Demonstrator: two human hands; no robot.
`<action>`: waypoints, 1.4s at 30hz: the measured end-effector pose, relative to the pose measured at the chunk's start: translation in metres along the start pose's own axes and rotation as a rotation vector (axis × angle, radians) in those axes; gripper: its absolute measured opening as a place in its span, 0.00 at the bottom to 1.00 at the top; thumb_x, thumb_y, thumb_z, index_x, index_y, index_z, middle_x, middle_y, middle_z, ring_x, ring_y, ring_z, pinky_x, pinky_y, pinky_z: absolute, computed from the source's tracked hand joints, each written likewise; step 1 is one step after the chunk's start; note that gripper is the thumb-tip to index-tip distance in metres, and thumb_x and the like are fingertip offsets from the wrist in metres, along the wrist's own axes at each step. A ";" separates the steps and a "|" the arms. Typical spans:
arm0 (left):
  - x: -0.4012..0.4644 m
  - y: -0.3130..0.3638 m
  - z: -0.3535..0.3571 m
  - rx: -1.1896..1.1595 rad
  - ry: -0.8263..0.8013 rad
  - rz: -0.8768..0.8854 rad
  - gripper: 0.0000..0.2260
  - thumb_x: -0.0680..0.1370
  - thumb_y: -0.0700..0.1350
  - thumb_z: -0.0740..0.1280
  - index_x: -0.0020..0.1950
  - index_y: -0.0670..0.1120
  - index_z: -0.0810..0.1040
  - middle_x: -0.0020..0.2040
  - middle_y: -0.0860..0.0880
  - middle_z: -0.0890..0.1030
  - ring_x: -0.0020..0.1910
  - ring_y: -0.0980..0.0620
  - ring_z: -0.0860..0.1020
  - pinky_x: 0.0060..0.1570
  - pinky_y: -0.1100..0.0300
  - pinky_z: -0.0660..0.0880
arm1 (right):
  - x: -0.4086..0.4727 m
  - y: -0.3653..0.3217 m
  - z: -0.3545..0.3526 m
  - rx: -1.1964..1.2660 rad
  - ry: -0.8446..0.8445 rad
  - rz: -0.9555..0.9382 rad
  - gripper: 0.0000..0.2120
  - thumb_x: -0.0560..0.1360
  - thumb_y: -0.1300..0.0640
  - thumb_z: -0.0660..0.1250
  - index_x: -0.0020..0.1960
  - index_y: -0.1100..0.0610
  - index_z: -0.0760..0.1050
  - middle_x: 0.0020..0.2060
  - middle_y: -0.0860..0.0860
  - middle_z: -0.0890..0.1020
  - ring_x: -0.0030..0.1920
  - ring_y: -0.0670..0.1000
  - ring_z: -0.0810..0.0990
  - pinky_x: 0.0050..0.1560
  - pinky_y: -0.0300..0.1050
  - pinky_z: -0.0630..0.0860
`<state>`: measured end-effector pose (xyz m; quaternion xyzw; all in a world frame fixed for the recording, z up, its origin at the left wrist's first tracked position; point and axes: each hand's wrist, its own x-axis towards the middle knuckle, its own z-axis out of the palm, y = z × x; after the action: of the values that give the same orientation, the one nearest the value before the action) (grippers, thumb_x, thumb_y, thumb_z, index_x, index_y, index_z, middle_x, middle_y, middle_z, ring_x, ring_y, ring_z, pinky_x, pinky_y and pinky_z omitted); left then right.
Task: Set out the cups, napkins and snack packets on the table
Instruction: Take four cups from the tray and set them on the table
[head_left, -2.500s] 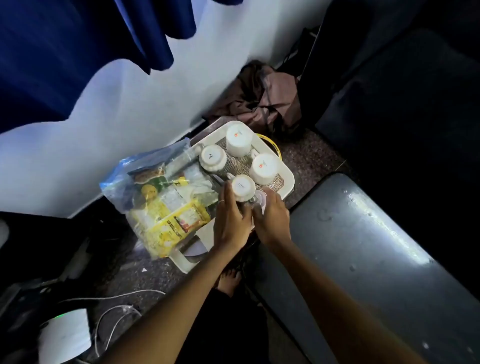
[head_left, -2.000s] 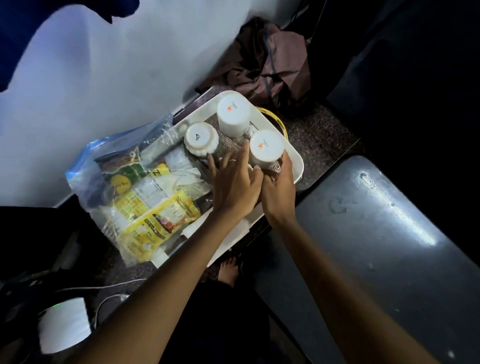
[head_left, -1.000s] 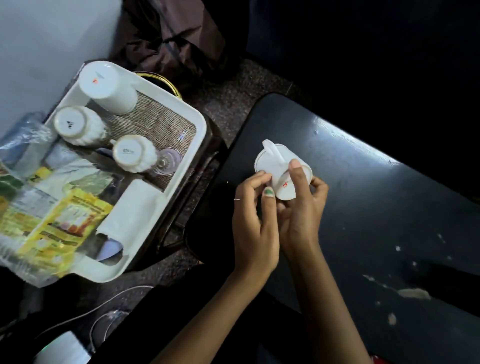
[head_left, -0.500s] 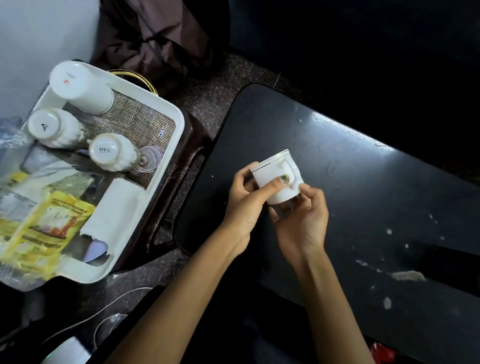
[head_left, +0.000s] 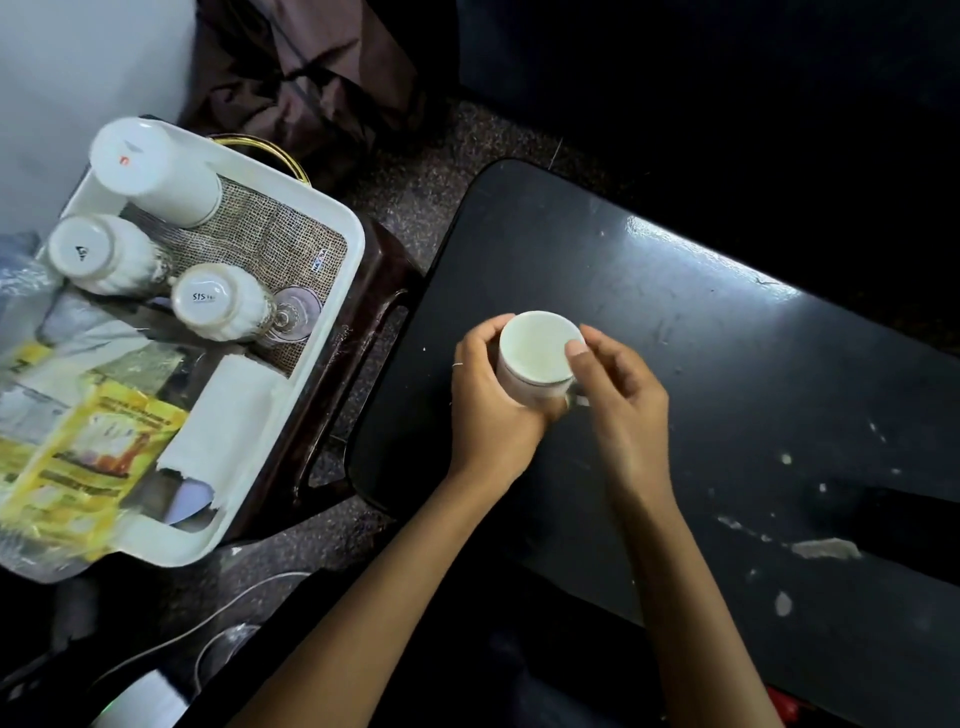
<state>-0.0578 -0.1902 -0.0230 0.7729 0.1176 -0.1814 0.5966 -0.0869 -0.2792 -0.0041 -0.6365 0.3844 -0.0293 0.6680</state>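
Dark tabletop carries only the first cup, upright near its left edge, clasped by left hand and right hand, while three cups, napkins and snack packets wait in the tray.

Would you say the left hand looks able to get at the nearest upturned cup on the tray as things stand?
Probably not right away: the left hand grips the white cup over the black table. Once it lets go, the upturned cup on the tray stands uncovered on that side.
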 end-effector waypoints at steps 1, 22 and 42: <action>0.001 -0.001 0.004 0.018 0.023 0.028 0.32 0.61 0.38 0.79 0.62 0.48 0.71 0.61 0.49 0.75 0.59 0.50 0.76 0.59 0.50 0.75 | 0.001 0.001 0.001 -0.048 -0.022 -0.021 0.14 0.74 0.55 0.69 0.59 0.54 0.77 0.50 0.45 0.83 0.47 0.37 0.81 0.43 0.28 0.75; 0.084 -0.007 0.072 0.015 -0.264 0.085 0.21 0.78 0.34 0.58 0.71 0.45 0.66 0.72 0.47 0.69 0.71 0.51 0.68 0.71 0.56 0.64 | 0.103 0.024 -0.024 -0.222 0.055 -0.104 0.25 0.76 0.68 0.63 0.71 0.59 0.66 0.68 0.55 0.73 0.64 0.50 0.75 0.67 0.51 0.71; 0.109 -0.017 0.084 0.080 -0.302 0.112 0.21 0.80 0.36 0.58 0.72 0.46 0.64 0.70 0.47 0.72 0.69 0.50 0.70 0.66 0.59 0.67 | 0.131 0.032 -0.032 -0.358 0.005 -0.150 0.26 0.78 0.62 0.63 0.74 0.55 0.61 0.71 0.50 0.69 0.64 0.46 0.72 0.69 0.49 0.69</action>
<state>0.0223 -0.2707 -0.1028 0.7652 -0.0239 -0.2666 0.5856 -0.0269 -0.3685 -0.0908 -0.7718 0.3368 -0.0117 0.5392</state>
